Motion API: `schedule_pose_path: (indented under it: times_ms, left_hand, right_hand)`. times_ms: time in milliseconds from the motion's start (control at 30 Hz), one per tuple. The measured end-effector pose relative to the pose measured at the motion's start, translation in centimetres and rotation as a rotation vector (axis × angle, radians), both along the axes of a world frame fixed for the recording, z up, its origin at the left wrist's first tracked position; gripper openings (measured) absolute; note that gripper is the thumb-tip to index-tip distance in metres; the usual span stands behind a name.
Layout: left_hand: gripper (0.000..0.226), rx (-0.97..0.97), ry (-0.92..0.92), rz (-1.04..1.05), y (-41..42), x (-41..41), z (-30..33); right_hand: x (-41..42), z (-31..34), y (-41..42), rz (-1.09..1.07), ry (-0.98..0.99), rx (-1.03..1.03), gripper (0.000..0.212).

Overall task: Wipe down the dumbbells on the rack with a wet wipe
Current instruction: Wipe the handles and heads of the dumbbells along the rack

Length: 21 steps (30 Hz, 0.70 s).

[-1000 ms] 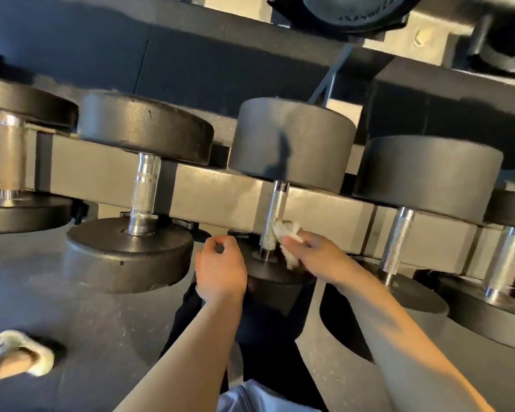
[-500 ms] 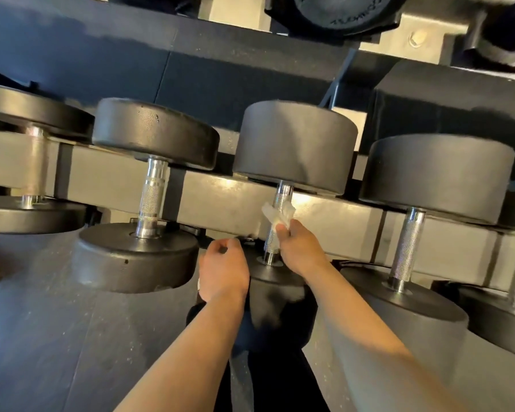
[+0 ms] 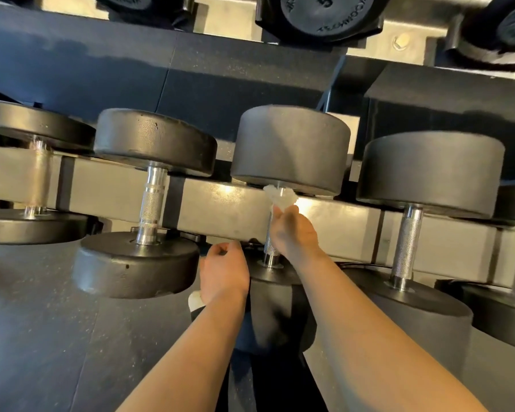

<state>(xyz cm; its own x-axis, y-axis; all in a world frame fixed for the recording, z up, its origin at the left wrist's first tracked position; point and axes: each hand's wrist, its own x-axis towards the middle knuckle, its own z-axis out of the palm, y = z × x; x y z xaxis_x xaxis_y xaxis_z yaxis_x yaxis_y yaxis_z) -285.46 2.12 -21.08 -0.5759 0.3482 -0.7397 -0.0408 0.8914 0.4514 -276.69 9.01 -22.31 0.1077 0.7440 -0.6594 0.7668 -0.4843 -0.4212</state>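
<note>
- Head view: right hand [image 3: 295,230] wraps the middle dumbbell's handle [image 3: 268,248], fingers curled round it with the wipe [image 3: 281,197] bunched at the top of the fist, right under the far head [image 3: 290,147].
- Wipe sits at the far end of the handle, touching the metal; bare knurl shows below the fist down to the near head [image 3: 275,275].
- Left hand [image 3: 223,273] rests by the near head's left edge, fingers loosely curled, holding nothing visible. Whether it touches the head can't be told.
- Rack rail [image 3: 220,209] carries more dumbbells in the row: left one [image 3: 150,203], right one [image 3: 408,242], plus partly cut-off ones at both frame edges.
- Progress, as judged: handle of the middle dumbbell is in work; no wet sheen or streaks readable anywhere, so which neighbours are done can't be told.
- Likely left: heads of this one, then whatever of the row is not yet wiped.
</note>
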Motion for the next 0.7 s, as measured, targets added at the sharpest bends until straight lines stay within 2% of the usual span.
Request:
schedule_pose_path:
  times_ms: [167, 233, 367, 533, 633, 700]
  left_hand:
    - [0.020, 0.030, 0.002, 0.002, -0.2, 0.2, 0.2]
    - [0.022, 0.034, 0.015, 0.001, -0.5, 0.2, 0.1]
    - [0.019, 0.036, 0.037, -0.012, -0.3, 0.2, -0.2]
    - [0.020, 0.035, 0.046, 0.002, 0.0, 0.1, -0.2]
    - [0.020, 0.039, 0.048, 0.012, -0.1, 0.2, 0.0]
    - [0.015, 0.043, 0.041, 0.008, 0.0, 0.3, 0.2]
  right_hand:
    - [1.4, 0.8, -3.4, 0.309, -0.037, -0.274, 0.043]
    - [2.0, 1.4, -2.8, 0.343, 0.039, -0.324, 0.041]
    - [2.1, 1.6, 1.4, -0.022, 0.171, -0.068, 0.041]
    - [0.7, 0.5, 2.0, -0.062, 0.131, -0.034, 0.040]
    - [1.6, 0.3, -0.5, 0.128, 0.110, -0.092, 0.040]
    - [2.3, -0.1, -2.1, 0.274, 0.128, -0.282, 0.054]
